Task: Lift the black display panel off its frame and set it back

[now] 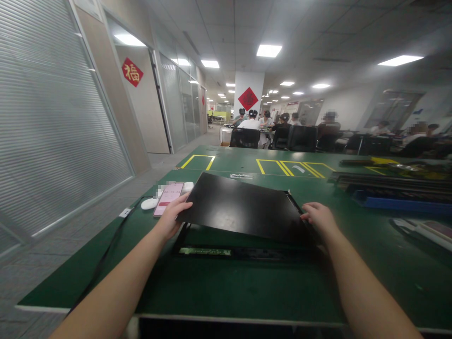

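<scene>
Both hands (243, 216) grip the tilted black panel (243, 207) between them.

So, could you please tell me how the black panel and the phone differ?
The black panel is large, dark and blank; the phone is small with a lit pink screen. The panel is tilted, held by the left hand and right hand; the phone lies flat, untouched. Both are flat rectangles over the green table.
</scene>
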Available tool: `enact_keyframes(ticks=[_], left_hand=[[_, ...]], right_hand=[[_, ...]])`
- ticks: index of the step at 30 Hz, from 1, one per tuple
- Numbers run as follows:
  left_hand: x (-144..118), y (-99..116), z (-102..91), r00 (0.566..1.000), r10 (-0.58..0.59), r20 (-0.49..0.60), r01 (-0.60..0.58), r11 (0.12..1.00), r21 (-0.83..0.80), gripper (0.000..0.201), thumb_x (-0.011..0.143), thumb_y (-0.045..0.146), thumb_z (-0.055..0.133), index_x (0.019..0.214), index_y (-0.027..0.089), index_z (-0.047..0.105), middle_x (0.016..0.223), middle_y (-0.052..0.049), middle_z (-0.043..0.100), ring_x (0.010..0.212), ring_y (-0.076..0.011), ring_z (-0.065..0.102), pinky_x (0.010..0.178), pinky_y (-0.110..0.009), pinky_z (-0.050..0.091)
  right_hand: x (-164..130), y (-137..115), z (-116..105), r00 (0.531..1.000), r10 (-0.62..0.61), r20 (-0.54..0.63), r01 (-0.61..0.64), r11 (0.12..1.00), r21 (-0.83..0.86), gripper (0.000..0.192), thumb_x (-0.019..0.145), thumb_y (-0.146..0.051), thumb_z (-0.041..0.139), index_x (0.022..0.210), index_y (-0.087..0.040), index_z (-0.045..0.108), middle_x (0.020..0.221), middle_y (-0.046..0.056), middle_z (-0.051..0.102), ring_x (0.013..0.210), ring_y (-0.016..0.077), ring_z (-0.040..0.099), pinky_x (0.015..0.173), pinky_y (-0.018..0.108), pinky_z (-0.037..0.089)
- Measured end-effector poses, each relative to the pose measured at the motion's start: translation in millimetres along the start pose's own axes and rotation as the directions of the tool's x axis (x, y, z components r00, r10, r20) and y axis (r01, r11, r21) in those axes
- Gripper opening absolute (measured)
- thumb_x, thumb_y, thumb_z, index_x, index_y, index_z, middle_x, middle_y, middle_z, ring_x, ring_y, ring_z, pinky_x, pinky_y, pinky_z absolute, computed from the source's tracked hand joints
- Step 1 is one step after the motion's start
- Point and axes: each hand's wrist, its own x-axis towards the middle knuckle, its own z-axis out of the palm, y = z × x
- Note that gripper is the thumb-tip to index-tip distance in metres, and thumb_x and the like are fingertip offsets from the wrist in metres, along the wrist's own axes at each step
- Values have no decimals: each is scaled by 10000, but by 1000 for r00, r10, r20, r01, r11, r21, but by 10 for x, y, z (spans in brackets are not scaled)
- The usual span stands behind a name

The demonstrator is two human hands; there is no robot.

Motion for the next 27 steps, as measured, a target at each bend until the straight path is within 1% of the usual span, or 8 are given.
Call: enact_keyframes(ticks=[3, 6, 10, 14, 19, 22, 27], left_hand=[[-12, -5, 24, 999, -16, 31, 15, 1000, 17, 581, 601, 156, 775, 1176, 186, 706, 960, -74, 776, 875, -274, 720, 710, -298, 553], [-28, -9, 56, 998, -30, 57, 29, 999, 17, 554, 615, 159, 768, 1165, 172, 709, 994, -84, 771, 893, -275, 718, 703, -294, 551], [-51, -6, 105, 997, -55, 45, 55, 998, 13, 544, 599, 154, 774, 1139, 138, 717, 1007, -104, 767, 896, -282, 716, 697, -289, 541], [-59, -2, 122, 997, -71, 40, 69, 997, 37, 540, 588, 173, 781, 1124, 145, 727, 973, -101, 773, 898, -289, 714, 710, -303, 538], [-43, -20, 91, 996, -81, 48, 79, 996, 33, 532, 600, 169, 773, 1130, 150, 724, 971, -94, 774, 875, -276, 716, 688, -286, 532], [-38, -28, 83, 996, -84, 35, 83, 996, 38, 518, 602, 163, 763, 1118, 154, 729, 962, -85, 775, 870, -273, 716, 687, -286, 530], [-34, -46, 86, 997, -69, 27, 67, 996, 63, 471, 592, 184, 761, 1063, 178, 752, 931, -70, 779, 912, -292, 707, 699, -301, 525]], right_hand=[[23, 29, -14, 1000, 2, -12, -2, 1000, -26, 340, 733, -373, 572, 1006, -186, 650, 689, 60, 719, 565, 176, 605, 564, 285, 439], [63, 80, -14, 1000, -16, -22, 15, 999, -43, 341, 737, -379, 565, 1004, -186, 653, 710, 68, 722, 587, 186, 615, 557, 284, 430], [86, 122, -8, 999, -30, -45, 26, 996, -90, 330, 743, -379, 558, 993, -196, 669, 730, 66, 725, 557, 183, 600, 535, 285, 412], [4, 39, -20, 997, -45, -57, 35, 986, -163, 295, 749, -365, 554, 962, -211, 688, 736, 65, 723, 626, 203, 630, 560, 288, 413], [-115, -109, -33, 997, -50, -64, 32, 964, -264, 267, 747, -347, 557, 941, -228, 696, 734, 63, 713, 719, 232, 641, 606, 307, 408], [-112, -114, -29, 996, -67, -64, 45, 953, -301, 276, 742, -350, 553, 939, -227, 702, 763, 79, 708, 741, 240, 637, 615, 315, 404], [-90, -78, -27, 993, -94, -65, 67, 941, -331, 273, 743, -366, 549, 927, -240, 708, 812, 90, 709, 776, 251, 639, 631, 322, 417]])
